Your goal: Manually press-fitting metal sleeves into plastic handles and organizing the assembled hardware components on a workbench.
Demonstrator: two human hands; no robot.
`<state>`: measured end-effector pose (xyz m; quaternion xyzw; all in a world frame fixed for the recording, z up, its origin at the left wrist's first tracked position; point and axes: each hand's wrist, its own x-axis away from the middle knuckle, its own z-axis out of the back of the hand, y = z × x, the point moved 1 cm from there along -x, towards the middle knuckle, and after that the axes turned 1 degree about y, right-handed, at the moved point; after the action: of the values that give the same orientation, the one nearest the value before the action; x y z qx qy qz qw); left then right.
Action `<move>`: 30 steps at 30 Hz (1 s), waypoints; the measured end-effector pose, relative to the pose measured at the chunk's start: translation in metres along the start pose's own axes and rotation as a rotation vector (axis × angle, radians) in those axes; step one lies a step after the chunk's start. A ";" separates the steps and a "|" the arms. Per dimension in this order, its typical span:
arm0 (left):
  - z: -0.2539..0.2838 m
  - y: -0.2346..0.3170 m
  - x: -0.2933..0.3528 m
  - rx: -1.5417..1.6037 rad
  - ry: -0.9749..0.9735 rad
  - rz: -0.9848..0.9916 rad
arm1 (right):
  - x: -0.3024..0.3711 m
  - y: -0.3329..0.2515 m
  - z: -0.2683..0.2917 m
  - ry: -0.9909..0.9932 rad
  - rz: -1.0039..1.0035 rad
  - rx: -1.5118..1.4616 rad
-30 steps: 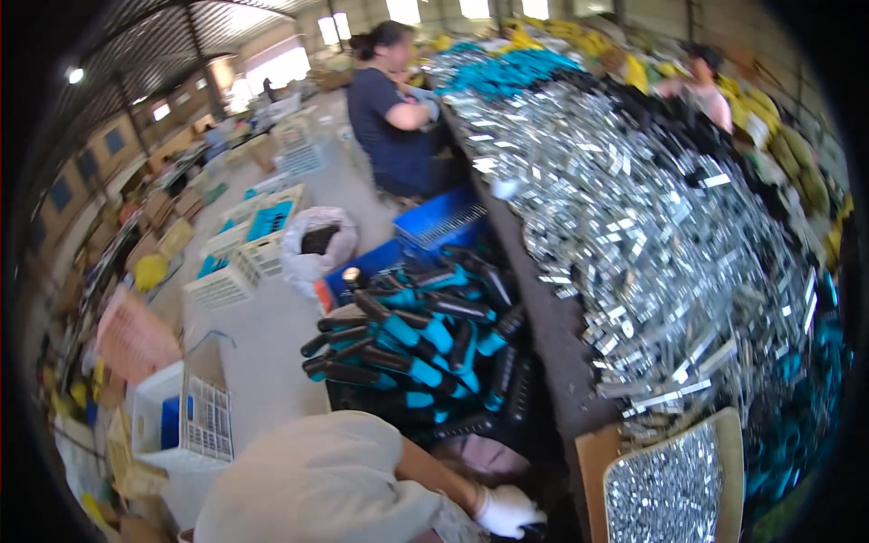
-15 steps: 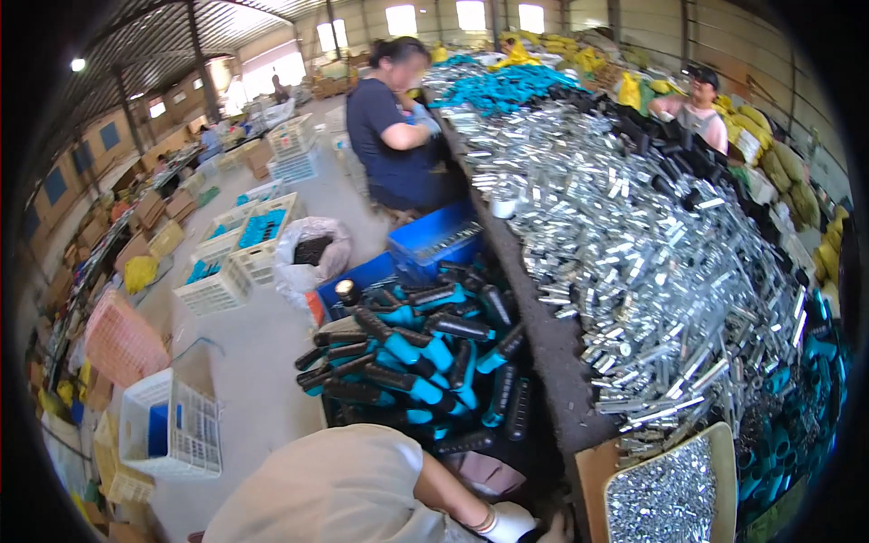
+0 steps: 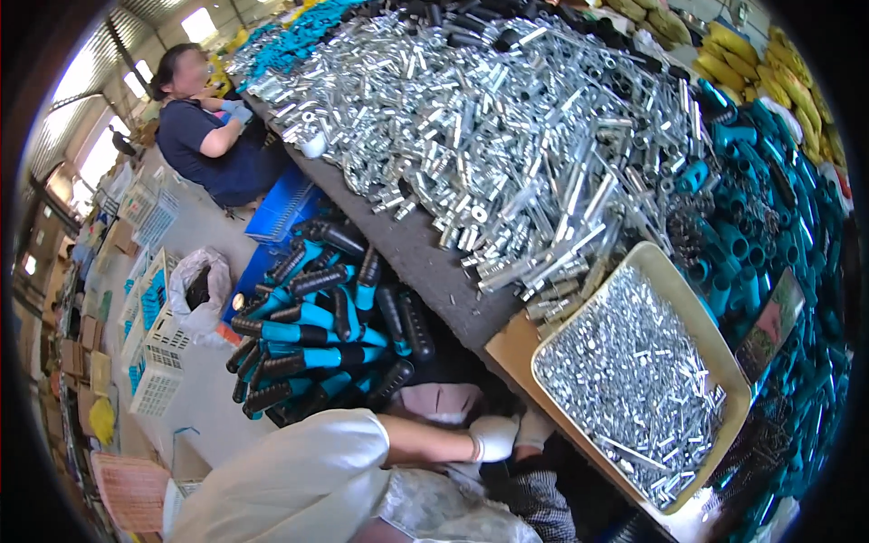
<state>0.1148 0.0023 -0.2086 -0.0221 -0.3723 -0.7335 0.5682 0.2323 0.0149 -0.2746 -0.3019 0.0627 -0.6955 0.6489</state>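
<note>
My left hand (image 3: 494, 438), in a white glove, is low in the picture beside the worktable's near edge. Its fingers look curled inward, and whatever they hold is hidden. Close against it, my right hand (image 3: 534, 429) is also gloved, below a dark checkered sleeve (image 3: 544, 503). Its fingers are mostly out of sight. A pinkish cloth-like piece (image 3: 438, 402) lies just beyond my left wrist. Left of it is a heap of black-and-teal handles (image 3: 312, 357). Nearest on the right is a cream tray (image 3: 738, 418) full of small shiny metal pins.
Loose metal tubes and fittings (image 3: 507, 154) cover the dark worktable (image 3: 434, 276). Teal tubular parts (image 3: 729, 271) pile up at right. A co-worker (image 3: 213, 136) sits at far left near a blue bin (image 3: 282, 206). White crates (image 3: 157, 380) and a sack (image 3: 201, 294) stand on the floor.
The view has swung right and down, so the table and tray fill more of it. My hands now show higher in the picture, close together. A second co-worker has left the view.
</note>
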 end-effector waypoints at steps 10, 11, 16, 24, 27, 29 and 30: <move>0.005 -0.009 0.000 0.066 0.000 0.013 | -0.011 0.024 -0.060 0.281 0.042 -0.197; 0.000 -0.015 -0.002 0.090 0.029 -0.007 | -0.018 0.024 -0.048 0.240 0.125 -0.101; 0.036 -0.008 0.014 0.018 -0.057 -0.063 | -0.008 -0.021 0.025 0.213 0.068 -0.388; 0.297 -0.012 0.222 0.040 0.470 -0.238 | 0.015 0.100 0.007 -0.134 -0.479 -1.805; 0.346 -0.026 0.321 0.114 0.929 0.119 | 0.020 0.075 0.016 -0.108 -0.312 -1.563; 0.360 -0.034 0.362 0.150 1.178 0.069 | 0.025 0.063 0.013 -0.080 -0.327 -1.532; 0.366 -0.035 0.364 0.088 1.264 0.096 | 0.026 0.065 0.010 -0.124 -0.351 -1.456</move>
<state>-0.1861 -0.0834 0.2030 0.4218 0.0065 -0.5625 0.7111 0.2943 -0.0162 -0.2885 -0.6990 0.4210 -0.5534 0.1671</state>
